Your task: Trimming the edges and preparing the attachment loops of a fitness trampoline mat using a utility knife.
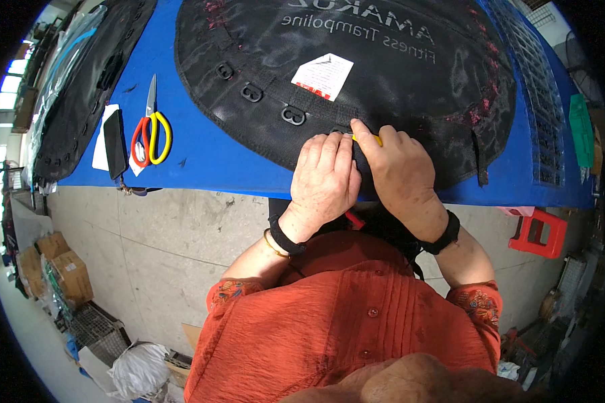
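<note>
A round black trampoline mat (410, 74) lies across the near side of the blue table. Dark metal V-shaped rings (294, 115) are sewn along its rim. My left hand (326, 171) rests flat on the near rim, fingers stretched out and side by side. Close beside it, my right hand (403, 168) is closed around a small yellow tool (378, 140); its kind is mostly hidden by the fingers. The right index finger points forward against the mat, by a ring partly covered by my hands. A white paper label (324, 76) with red print lies just beyond.
Scissors (152, 127) with one red and one yellow handle lie on the blue table (215, 161) at left, next to a black narrow object (115, 144). Another black mat (81, 101) is farther left. A red stool (539, 233) stands at right; cardboard boxes (70, 275) sit lower left.
</note>
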`<state>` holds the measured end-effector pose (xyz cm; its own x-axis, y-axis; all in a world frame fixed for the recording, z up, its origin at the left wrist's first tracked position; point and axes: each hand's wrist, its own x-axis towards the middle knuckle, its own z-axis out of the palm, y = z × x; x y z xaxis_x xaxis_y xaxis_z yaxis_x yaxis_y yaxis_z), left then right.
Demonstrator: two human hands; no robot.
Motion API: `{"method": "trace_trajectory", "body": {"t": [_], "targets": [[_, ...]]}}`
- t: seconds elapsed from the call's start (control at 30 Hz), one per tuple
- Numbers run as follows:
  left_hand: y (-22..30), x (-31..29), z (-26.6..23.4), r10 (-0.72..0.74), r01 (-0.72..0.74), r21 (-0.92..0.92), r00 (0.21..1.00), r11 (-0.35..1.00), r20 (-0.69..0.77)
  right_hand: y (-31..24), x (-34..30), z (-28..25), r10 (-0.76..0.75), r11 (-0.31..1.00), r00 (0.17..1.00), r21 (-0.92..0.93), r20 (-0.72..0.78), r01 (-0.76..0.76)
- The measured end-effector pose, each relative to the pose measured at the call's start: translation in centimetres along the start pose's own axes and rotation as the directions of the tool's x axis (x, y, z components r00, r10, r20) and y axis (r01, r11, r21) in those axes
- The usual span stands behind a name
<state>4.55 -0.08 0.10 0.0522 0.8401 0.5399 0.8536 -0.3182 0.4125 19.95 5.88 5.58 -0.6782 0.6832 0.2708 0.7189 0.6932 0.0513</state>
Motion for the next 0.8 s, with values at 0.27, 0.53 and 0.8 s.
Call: {"method": "trace_trajectory", "body": {"t": [0.27, 0.53, 0.8], "targets": [[0.1, 0.0, -0.1, -0.008, 0.008, -0.002, 1.0, 1.0, 0.01, -0.1, -0.3, 0.1, 0.007, 0.999, 1.0, -0.051, 0.004, -0.007], [0.0, 0.0, 0.0, -0.004, 0.004, -0.016, 1.0, 1.0, -0.006, 0.2, -0.6, 0.0, 0.019, 0.998, 1.0, -0.063, 0.013, -0.018], [0.0, 0.0, 0.0, 0.0, 0.0, 0.017, 1.0, 1.0, 0.007, 0.9, -1.2, -0.4, 0.058, 0.998, 0.998, -0.005, 0.01, -0.058]]}}
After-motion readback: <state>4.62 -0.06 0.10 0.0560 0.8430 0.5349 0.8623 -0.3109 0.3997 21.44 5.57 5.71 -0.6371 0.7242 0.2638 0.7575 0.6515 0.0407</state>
